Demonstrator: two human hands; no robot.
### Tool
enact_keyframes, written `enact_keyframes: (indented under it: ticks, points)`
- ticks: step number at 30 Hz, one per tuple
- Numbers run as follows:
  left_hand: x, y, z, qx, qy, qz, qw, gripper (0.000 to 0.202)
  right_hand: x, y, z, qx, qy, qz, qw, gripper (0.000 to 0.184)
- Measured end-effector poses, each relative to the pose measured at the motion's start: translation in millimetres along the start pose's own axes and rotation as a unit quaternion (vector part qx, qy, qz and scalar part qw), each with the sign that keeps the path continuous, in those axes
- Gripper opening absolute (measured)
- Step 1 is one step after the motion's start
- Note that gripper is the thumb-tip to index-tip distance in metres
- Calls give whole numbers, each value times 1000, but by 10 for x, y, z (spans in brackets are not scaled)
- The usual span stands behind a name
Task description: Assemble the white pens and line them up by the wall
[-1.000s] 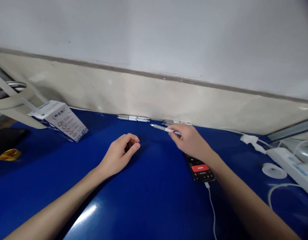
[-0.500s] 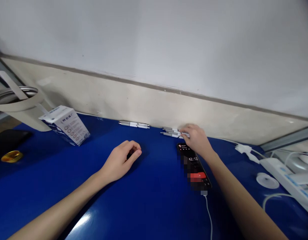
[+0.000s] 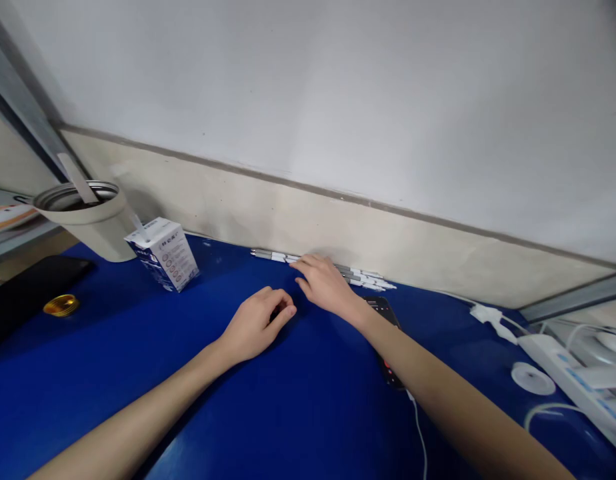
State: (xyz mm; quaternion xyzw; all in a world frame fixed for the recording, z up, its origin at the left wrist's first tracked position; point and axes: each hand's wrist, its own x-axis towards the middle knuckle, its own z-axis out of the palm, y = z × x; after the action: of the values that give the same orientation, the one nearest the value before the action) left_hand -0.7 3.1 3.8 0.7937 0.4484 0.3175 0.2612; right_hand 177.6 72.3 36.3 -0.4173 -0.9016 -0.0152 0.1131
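Note:
My right hand (image 3: 324, 283) reaches to the back of the blue desk, fingers stretched forward and thumb apart, with nothing visible in it. Its fingertips are at the right end of a left group of white and grey pens (image 3: 273, 256), partly covering them; whether they touch is unclear. A second group of similar pens (image 3: 371, 279) lies to the right, its left ends hidden behind this hand. Nearer me, my left hand (image 3: 258, 325) lies on the desk, loosely curled, thumb against the index finger and nothing seen in it. Under my right forearm is a phone (image 3: 383, 308), largely covered.
At left stand a drink carton (image 3: 175, 257) with a straw and a cream cup (image 3: 101, 227). A gold round object (image 3: 61, 305) lies beside a black flat item (image 3: 38, 280). On the right are a white power strip (image 3: 571, 377), cables and a round white lid (image 3: 533, 379). A wall (image 3: 268, 193) borders the back.
My right hand has let go of a pen in the right group and moved left to the left group. My left hand keeps its curl. The view has shifted slightly left.

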Motion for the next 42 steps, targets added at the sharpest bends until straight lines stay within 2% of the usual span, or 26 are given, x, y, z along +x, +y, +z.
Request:
enact_keyframes:
  ticks: [5,10,12,14,16,17,19,21,23,24,27,28,29,32,37,42]
  points:
    - [-3,7,-7,6,1,10,1000,23,309,-65,143,1,-7,30,1000,26]
    - [-3,7,-5,6,11,19,1000,21,376,-110,145,32,-32,70,997,18]
    - [-6,0,4,10,30,25,999,20,358,-139,112,55,-44,88,994,16]
    - [-6,-24,17,31,90,26,995,15,301,-171,58,86,-54,109,989,14]
    - [1,-69,33,46,183,1,982,11,199,-206,-10,130,-63,132,981,14]
    - [6,-99,40,43,228,-18,973,16,132,-225,-45,157,-71,143,975,15]
    - [17,-157,52,12,281,-61,958,29,-22,-270,-104,222,-97,164,956,17]
    - [23,-193,53,-28,281,-85,956,34,-183,-322,-136,280,-116,185,935,20]
    - [20,-189,39,-56,240,-73,966,31,-330,-377,-140,342,-124,211,907,22]
    - [15,-174,29,-61,211,-55,974,27,-395,-402,-133,387,-128,227,885,22]
    - [0,-104,-3,-38,136,5,990,18,-544,-449,-103,538,-140,266,787,19]
    - [-4,-82,-9,-18,125,19,992,18,-580,-455,-93,566,-142,270,766,19]
    - [-7,-65,-12,5,119,31,992,18,-609,-457,-84,575,-143,267,760,20]
    - [-8,-41,-9,62,95,59,992,19,-661,-449,-62,556,-137,239,784,21]
    - [2,-45,-7,107,47,79,990,24,-678,-453,-27,460,-92,196,861,23]
    - [17,-59,-4,126,12,74,989,32,-727,-483,38,306,-28,158,938,27]
